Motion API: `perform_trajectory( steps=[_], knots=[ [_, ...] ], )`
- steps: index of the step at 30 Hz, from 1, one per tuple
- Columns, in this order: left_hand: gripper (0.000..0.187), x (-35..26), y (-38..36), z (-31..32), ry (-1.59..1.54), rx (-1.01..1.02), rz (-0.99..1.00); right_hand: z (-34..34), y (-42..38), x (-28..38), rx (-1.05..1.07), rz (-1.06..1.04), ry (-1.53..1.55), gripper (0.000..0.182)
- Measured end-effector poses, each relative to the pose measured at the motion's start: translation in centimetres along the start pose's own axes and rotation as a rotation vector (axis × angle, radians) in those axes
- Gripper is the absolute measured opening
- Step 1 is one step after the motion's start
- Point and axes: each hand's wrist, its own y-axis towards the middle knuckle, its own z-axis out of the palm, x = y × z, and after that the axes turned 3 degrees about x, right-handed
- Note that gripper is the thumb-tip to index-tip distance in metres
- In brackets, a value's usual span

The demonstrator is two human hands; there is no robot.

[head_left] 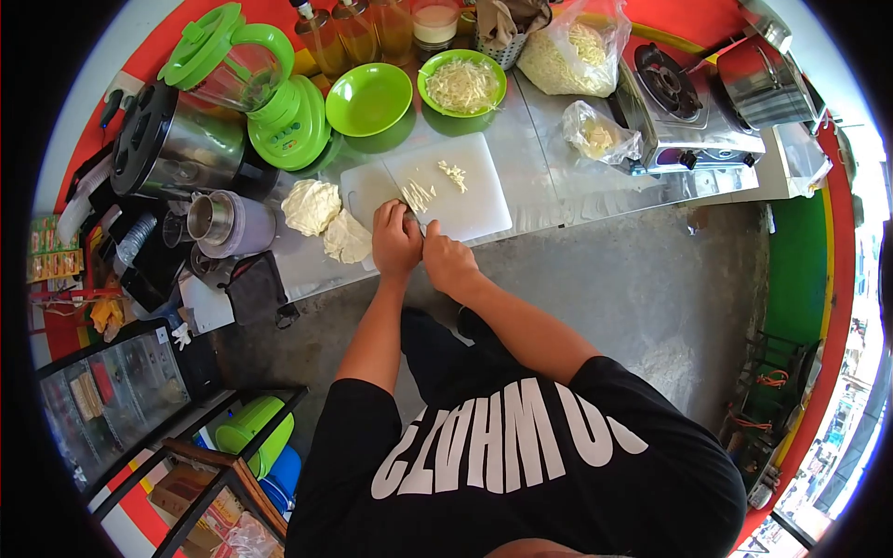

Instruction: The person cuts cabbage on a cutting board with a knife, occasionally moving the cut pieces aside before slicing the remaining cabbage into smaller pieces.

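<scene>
My right hand (448, 259) is closed around the handle of a knife (416, 217), whose short visible blade points away from me over the near edge of a white cutting board (474, 200). Beside the blade, my left hand (396, 244) has its fingers curled and pressed down on the board; what lies under them is hidden. Thin pale strips of cabbage (419, 193) lie just beyond the knife, and a small heap of chopped cabbage (452, 176) sits farther right. Left of the board rest a cabbage chunk (312, 206) and a loose cabbage leaf (347, 239).
Behind the board stand an empty green bowl (369, 100) and a green bowl of shreds (462, 86). A green blender (284, 121) is at left. Bagged shreds (572, 60) and a gas stove (693, 116) are right. The metal table's edge (577, 221) runs before me.
</scene>
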Motion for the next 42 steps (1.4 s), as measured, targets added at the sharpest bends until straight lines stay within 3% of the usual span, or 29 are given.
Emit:
perform_trajectory(
  steps=[12, 15, 20, 42],
  knots=[
    [0.034, -1.3, -0.3, -0.5, 0.217, 0.148, 0.084, -1.5, -2.0, -6.2, -0.151, 0.11, 0.143, 0.026],
    [0.035, -1.6, -0.1, -0.5, 0.25, 0.169, 0.121, -1.6, -2.6, -6.2, -0.233, 0.006, 0.258, 0.028],
    [0.032, -1.3, 0.0, -0.4, 0.221, 0.162, 0.147, -1.1, -3.5, -4.1, -0.227, 0.003, 0.292, 0.03],
    [0.029, -0.6, -0.2, -0.2, 0.176, 0.134, 0.125, 0.8, -3.2, -1.9, -0.266, -0.006, -0.065, 0.025]
  ],
)
